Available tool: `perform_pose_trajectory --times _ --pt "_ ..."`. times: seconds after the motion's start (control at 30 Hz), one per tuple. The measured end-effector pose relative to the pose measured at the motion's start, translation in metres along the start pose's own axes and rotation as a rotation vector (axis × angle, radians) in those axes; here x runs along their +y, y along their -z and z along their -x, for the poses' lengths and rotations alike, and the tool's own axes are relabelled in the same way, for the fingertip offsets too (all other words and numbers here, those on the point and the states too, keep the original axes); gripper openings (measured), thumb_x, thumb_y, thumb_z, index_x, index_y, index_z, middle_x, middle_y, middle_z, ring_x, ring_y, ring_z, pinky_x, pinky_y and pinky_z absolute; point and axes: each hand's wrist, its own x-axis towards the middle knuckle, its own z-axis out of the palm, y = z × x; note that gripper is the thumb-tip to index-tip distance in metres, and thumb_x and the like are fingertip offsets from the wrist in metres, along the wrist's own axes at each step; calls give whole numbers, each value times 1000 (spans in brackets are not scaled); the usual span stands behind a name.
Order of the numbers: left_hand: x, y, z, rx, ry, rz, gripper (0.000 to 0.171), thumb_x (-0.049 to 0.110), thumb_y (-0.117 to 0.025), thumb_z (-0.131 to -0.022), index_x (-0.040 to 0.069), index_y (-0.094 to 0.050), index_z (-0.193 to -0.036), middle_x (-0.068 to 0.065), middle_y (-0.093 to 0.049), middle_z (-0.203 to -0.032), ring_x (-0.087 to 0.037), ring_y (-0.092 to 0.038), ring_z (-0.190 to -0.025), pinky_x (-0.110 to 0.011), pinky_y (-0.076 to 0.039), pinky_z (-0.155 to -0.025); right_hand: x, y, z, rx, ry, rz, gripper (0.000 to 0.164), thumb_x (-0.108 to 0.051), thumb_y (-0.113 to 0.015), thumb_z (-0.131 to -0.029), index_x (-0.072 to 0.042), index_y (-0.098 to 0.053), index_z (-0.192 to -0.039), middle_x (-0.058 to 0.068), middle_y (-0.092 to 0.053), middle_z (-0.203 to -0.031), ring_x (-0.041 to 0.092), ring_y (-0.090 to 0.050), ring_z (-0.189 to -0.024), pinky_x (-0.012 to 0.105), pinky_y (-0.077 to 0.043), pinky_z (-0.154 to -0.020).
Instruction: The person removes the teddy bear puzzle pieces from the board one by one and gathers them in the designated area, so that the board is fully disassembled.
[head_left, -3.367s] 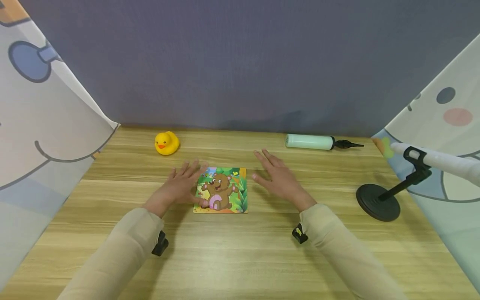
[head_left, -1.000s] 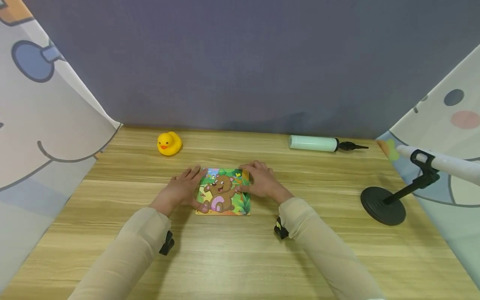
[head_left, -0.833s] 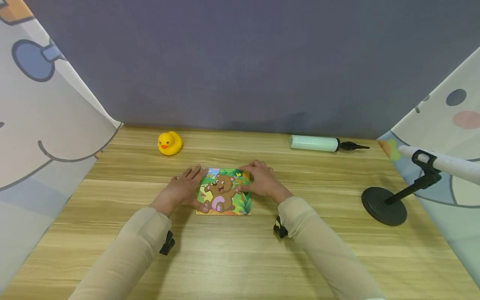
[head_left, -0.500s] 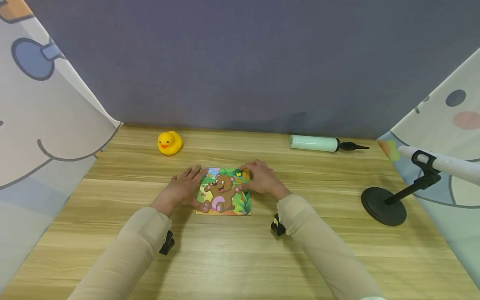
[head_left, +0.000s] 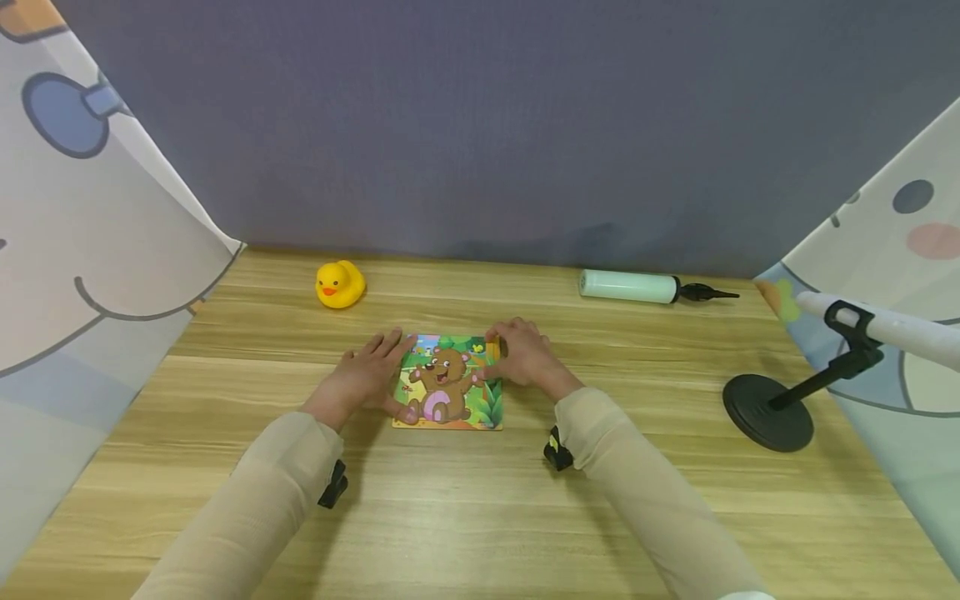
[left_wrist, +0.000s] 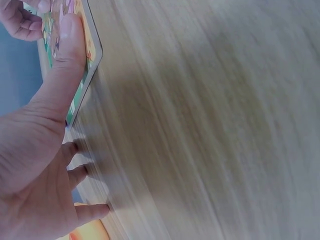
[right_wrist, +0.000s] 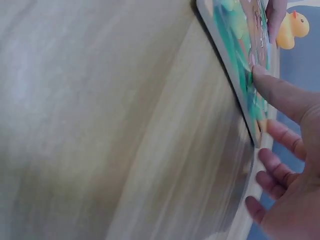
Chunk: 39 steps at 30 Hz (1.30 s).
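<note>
The bear board (head_left: 444,387) lies whole on the surface (head_left: 450,517): contact looks made, the rest undone. Your left grip (head_left: 362,379) is spread, your right grip (head_left: 527,358) loosely parted, each with its thumb on the board.

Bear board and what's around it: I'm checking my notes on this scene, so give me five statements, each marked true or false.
1. The bear board lies between the left hand and the right hand. True.
2. The duck is nearer the right hand than the left. False: it is nearer the left hand.
3. The stand has a round black base. True.
4. The left hand grips the pump. False: the left hand is at the board's left side, and the pump lies apart from both hands.
5. The duck is to the left of the pump. True.
</note>
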Motion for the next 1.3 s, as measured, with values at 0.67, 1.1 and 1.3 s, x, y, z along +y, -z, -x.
perform_pose_trajectory --times 0.67,1.1,1.3 --pt "2 2 1 -16 11 -12 130 57 -86 -69 4 -13 -162 -26 -5 -167 -50 -12 -151 -76 -20 -111 15 8 -1 13 114 -17 42 -31 -84 -85 -14 -70 -121 12 -53 -135 33 -41 -131 52 -33 -113" --pt "3 2 1 -39 24 -9 131 58 -86 -69 5 -11 -163 -25 -3 -168 -49 -11 -151 -76 -19 -112 29 18 9 54 201 -63 46 -32 -82 -88 -16 -68 -128 7 -55 -132 32 -48 -127 53 -40 -109" --pt "3 3 1 -36 21 -2 131 57 -86 -69 4 -11 -162 -25 -4 -167 -49 -11 -151 -76 -18 -112 43 29 18 99 210 -98 47 -31 -83 -87 -16 -69 -128 9 -58 -133 33 -51 -127 56 -40 -109"
